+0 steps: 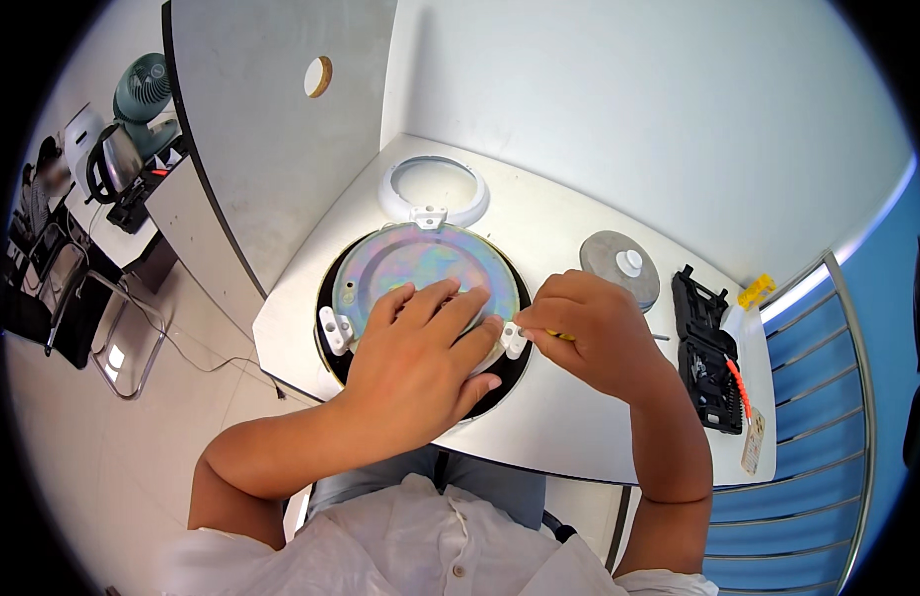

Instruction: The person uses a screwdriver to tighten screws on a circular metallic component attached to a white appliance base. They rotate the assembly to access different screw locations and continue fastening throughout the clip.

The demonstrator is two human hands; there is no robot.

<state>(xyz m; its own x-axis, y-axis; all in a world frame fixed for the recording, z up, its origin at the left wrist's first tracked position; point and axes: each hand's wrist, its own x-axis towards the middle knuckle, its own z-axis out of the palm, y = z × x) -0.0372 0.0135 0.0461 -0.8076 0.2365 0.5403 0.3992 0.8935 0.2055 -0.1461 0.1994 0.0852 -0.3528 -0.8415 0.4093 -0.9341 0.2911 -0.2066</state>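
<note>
Where white table [569,422] meets pale wall [619,119], left hand [408,353] lies spread and right hand [597,323] pinches yellow object [560,335]

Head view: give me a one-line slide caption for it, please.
Left hand spread over a shiny round plate, right hand pinching a yellow object beside a white bracket.

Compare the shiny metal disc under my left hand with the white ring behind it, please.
The metal disc has a rainbow sheen, while the ring is plain white. The disc is a plate; the ring has an open middle. The disc looks wider than the ring. Your left hand covers part of the disc, but not the ring. Both are round.
</note>
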